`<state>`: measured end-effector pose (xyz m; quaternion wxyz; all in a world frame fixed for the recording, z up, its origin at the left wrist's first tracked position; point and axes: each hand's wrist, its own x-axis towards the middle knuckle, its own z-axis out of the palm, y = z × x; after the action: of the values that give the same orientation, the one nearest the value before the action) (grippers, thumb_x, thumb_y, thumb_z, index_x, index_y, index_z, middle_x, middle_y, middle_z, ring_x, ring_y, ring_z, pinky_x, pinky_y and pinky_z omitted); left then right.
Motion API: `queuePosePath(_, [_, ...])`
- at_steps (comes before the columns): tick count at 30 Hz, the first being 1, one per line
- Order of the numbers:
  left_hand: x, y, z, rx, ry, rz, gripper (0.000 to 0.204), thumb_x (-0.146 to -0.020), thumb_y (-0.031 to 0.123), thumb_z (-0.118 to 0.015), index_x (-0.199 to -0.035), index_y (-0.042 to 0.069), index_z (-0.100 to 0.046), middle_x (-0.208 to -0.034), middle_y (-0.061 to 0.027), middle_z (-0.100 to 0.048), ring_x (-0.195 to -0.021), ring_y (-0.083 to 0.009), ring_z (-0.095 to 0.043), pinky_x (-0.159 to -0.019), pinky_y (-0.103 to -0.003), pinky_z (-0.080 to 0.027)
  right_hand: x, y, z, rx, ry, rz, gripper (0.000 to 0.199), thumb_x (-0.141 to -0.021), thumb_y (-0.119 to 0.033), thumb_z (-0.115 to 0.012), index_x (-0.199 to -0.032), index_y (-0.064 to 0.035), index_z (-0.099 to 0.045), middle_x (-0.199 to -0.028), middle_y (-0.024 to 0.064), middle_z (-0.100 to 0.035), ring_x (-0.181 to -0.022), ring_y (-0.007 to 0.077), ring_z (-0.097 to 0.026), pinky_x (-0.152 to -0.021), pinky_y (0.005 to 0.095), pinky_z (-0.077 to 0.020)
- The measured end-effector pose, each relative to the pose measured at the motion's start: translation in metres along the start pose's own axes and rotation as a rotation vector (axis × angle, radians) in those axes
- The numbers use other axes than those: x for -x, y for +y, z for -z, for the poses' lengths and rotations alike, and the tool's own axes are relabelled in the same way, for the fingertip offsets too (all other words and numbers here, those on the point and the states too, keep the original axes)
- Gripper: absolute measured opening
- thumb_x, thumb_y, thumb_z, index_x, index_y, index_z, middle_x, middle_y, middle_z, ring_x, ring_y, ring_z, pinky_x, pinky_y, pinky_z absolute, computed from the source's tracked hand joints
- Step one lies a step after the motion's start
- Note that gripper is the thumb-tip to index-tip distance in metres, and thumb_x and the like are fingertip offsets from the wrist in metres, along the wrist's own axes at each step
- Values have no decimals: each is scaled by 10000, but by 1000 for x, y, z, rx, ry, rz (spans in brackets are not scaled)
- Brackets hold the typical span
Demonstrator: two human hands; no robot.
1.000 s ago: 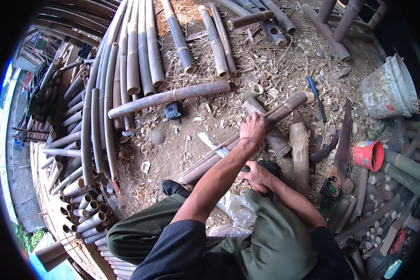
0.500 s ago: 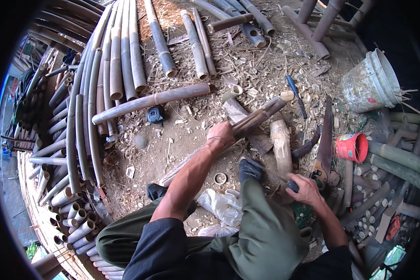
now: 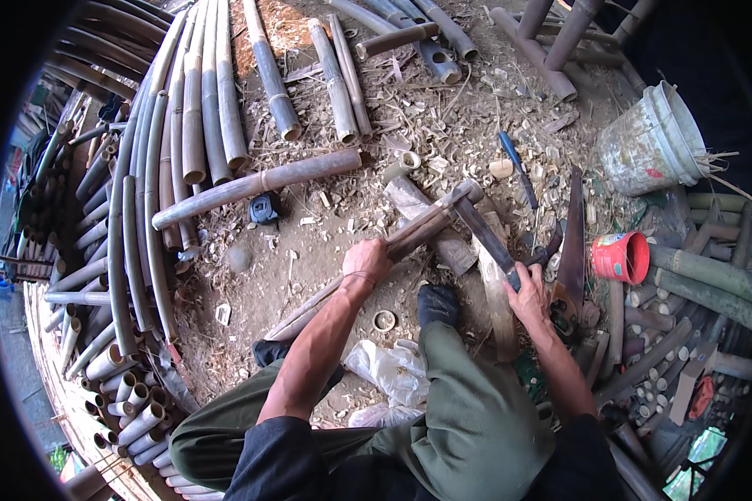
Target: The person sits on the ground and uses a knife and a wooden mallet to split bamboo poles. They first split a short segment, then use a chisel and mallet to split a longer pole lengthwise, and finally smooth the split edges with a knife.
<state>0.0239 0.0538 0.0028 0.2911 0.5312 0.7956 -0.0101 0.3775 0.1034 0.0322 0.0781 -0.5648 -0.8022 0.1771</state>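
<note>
My left hand (image 3: 366, 260) is wrapped round a split bamboo pole (image 3: 426, 227) that slants from near my left foot up to the right. Its far end rests over a short wooden log (image 3: 454, 253). In my right hand (image 3: 526, 294) is the handle of a machete (image 3: 488, 240). The dark blade points up and left, its far end against the pole's upper end. Beside the blade lies a pale, chipped log (image 3: 495, 305). A cut bamboo ring (image 3: 384, 321) lies on the ground between my legs.
Bamboo poles (image 3: 226, 108) lie along the left, with a loose pole (image 3: 259, 187) across the ground. A tape measure (image 3: 264, 208), blue-handled tool (image 3: 519, 169) and handsaw (image 3: 571, 250) lie on the chip-strewn floor. At right stand a dirty bucket (image 3: 647, 142) and red pail (image 3: 618, 257).
My right hand has moved up and left, bringing the machete's blade to the pole's upper end. My left hand still grips the pole. The whole view has shifted slightly.
</note>
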Motion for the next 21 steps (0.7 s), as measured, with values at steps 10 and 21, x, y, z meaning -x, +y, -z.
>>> queuePosePath(10, [-3,-3,2,69,14,-5,326,-766,350,-752,-992,116,-724,-878,-168,-716,-799,-323,-707,-745,-426,-570,0,-12,-9,65,-195,24,369,-852,-205,-675,-1070,-22,-442,-919,258,-623,-708,417,-656,-614,468,-534])
queuePosePath(21, [26,-143,237,-225,1017,-251,277,-938,153,-561,-1206,104,-614,-915,-54,-660,-696,-166,-628,-608,-295,-523,76,32,-12,-308,77,-256,463,-802,-246,-741,-1128,21,-548,-944,245,-645,-905,412,-645,-792,449,-503])
